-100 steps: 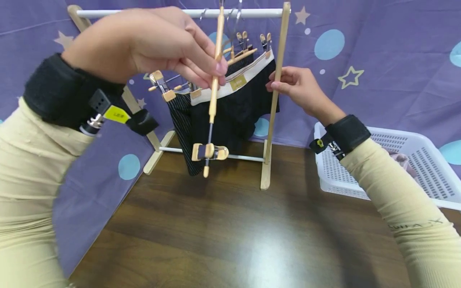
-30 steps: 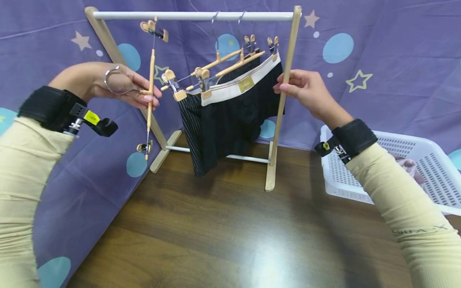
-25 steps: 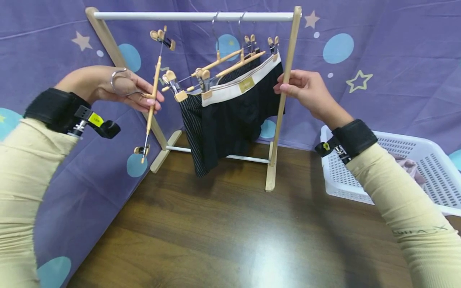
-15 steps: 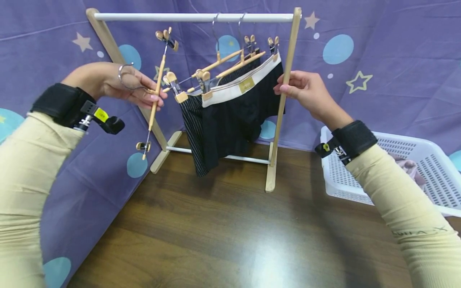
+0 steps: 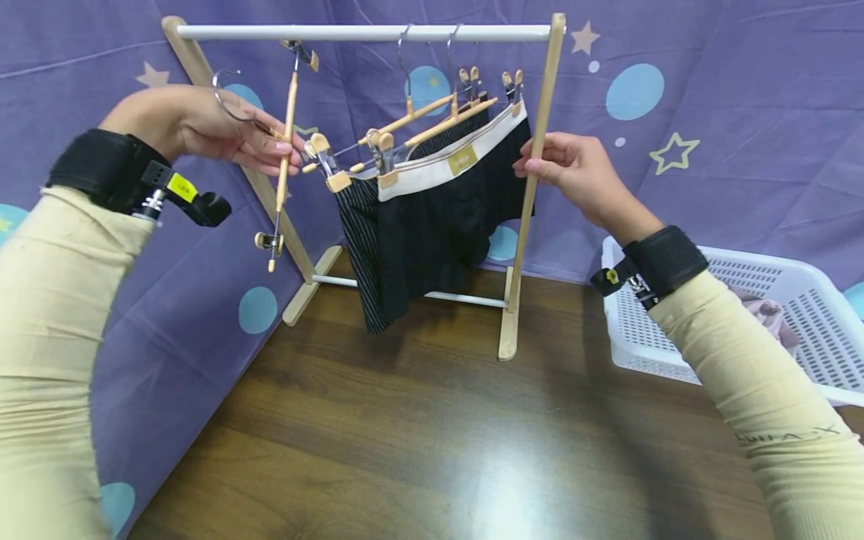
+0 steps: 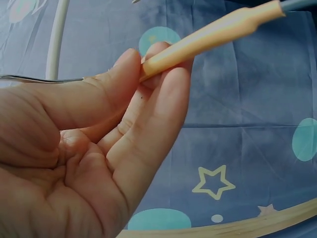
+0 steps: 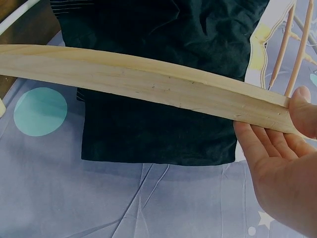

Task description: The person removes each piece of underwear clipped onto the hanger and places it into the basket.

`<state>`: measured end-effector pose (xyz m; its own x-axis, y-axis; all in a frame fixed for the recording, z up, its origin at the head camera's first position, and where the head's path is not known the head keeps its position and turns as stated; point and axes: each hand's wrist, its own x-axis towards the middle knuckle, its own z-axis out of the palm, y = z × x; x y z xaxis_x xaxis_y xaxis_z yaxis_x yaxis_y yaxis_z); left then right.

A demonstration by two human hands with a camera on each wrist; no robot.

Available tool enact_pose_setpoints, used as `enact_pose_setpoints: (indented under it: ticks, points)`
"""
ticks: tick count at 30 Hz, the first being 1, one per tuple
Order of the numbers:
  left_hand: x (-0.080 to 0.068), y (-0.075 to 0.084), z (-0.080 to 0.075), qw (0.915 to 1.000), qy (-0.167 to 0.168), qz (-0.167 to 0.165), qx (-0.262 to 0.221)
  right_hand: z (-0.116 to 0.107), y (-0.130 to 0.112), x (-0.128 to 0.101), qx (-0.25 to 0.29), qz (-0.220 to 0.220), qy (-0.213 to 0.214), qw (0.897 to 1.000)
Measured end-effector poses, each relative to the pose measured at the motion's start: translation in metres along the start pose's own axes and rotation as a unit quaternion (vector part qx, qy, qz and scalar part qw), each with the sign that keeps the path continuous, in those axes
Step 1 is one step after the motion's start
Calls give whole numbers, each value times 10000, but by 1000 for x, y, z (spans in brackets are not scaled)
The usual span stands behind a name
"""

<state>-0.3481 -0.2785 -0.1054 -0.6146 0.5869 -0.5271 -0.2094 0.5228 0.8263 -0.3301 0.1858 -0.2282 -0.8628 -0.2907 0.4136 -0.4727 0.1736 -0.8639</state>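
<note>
You are at what looks like a small staged laundry corner; whether it lies in a home or a studio cannot be told. The clothes rack [image 5: 337, 32], low enough for you to reach over, stands on a dark wood-grain surface [image 5: 405, 427]. Purple cloth [image 5: 742, 112] printed with stars and dots hangs behind the rack and along its left. Black clothes [image 5: 439, 232] hang from it on clip hangers [image 5: 439, 129], and to its right sits a white perforated basket [image 5: 749, 274] holding crumpled fabric [image 5: 769, 319].

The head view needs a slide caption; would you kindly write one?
Left hand pinches a clip hanger while the right hand holds a wooden rack post, dark garments hanging between them.
</note>
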Motion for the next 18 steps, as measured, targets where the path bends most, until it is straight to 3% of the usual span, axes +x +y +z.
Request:
enact_pose_setpoints:
  ticks: [7, 15, 18]
  points:
    - [-3, 5, -8, 9974, -230, 3, -681, 0, 0, 0, -71, 5, 5, 10000]
    - [-5, 7, -18, 9949, -279, -197, -953, 1, 2, 1, 109, -2, 4, 9999]
    - [-7, 8, -21, 9946, -112, -300, -988, 2, 2, 1, 180, -12, 5, 9998]
